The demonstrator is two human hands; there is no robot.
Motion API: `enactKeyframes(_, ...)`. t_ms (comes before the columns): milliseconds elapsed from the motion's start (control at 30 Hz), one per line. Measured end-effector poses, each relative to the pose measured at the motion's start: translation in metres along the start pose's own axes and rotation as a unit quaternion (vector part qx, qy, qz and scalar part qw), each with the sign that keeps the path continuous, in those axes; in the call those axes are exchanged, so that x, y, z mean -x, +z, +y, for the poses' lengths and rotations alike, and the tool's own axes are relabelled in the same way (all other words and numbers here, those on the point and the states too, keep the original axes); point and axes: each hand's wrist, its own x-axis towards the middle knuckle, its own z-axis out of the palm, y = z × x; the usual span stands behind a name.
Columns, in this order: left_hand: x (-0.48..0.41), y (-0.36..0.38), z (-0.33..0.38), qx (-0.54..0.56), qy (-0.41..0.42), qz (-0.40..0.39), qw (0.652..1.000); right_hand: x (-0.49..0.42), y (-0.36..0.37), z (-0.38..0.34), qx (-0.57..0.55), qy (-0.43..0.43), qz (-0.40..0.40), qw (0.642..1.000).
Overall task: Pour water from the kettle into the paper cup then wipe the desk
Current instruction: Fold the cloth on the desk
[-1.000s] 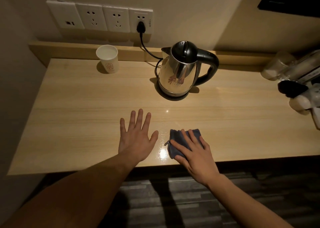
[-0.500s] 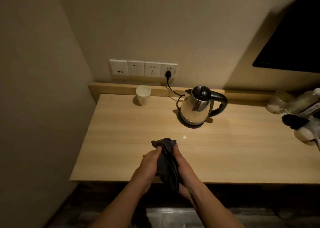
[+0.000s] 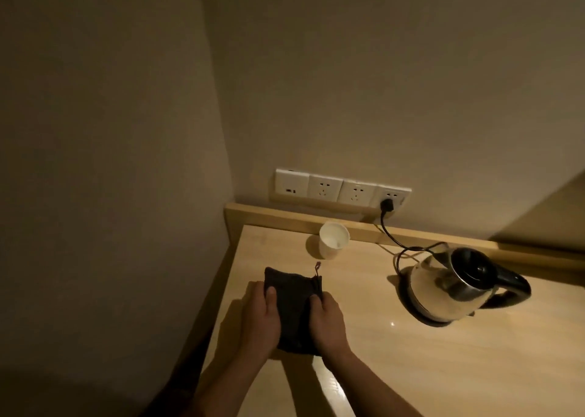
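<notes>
Near the bench's (image 3: pixel 474 369) left edge both hands, left hand (image 3: pixel 260 317) and right hand (image 3: pixel 326 320), pinch a folded dark cloth (image 3: pixel 292 309) with closed fingers, while the kettle (image 3: pixel 456 285) sits docked right and the paper cup (image 3: pixel 333 240) stands far back, so pouring looks finished and the wiping nearly done.

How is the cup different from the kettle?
The cup is white and plain, while the kettle is shiny metal with a black lid. The cup is much smaller than the kettle. The kettle has a handle and a plugged-in cord; the cup has neither. The cup is open on top, but the kettle's lid is shut. Both stand upright on the desk, and no hand touches either.
</notes>
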Motion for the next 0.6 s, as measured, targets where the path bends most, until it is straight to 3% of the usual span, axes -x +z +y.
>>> enactKeyframes(167, -0.073, -0.019, -0.007, -0.017, 0.001, -0.023, 1.000, -0.061, 0.036, -0.024, 0.111, -0.058, 0.022, 0.992)
enactKeyframes(333, -0.145, -0.020, -0.032, -0.026, -0.020, -0.025, 0.999, -0.122, 0.055, -0.030, 0.125, -0.083, -0.028, 0.988)
enactKeyframes(433, -0.175, -0.015, -0.039, -0.026, -0.017, -0.025, 0.999, -0.149, 0.063, -0.034, 0.131, -0.112, 0.002, 0.985)
enactKeyframes(600, -0.203, -0.012, -0.056, -0.180, 0.014, 0.007, 0.984, -0.168, 0.071, -0.037, 0.264, -0.092, 0.017, 0.960)
